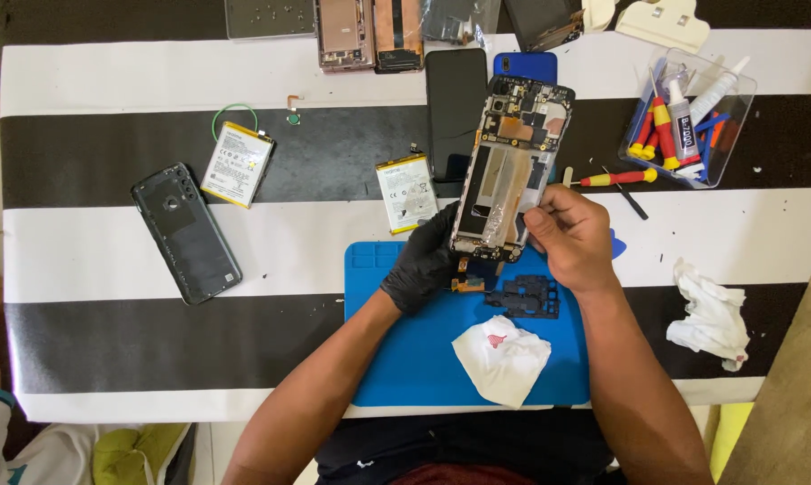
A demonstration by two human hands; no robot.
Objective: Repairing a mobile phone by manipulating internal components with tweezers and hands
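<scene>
Both hands hold the opened phone (511,171) above the blue mat (423,350): gloved left hand (423,260) grips the near-left edge; bare right hand (571,238) probably pinches the near-right corner. Keep it steady, gentle.

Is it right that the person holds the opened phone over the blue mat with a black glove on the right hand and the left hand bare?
Not quite: the head view shows the black glove on the left hand, and the right hand is bare. Both hold the opened phone over the blue mat.

Top-edge phone parts (369,31) cut off
</scene>
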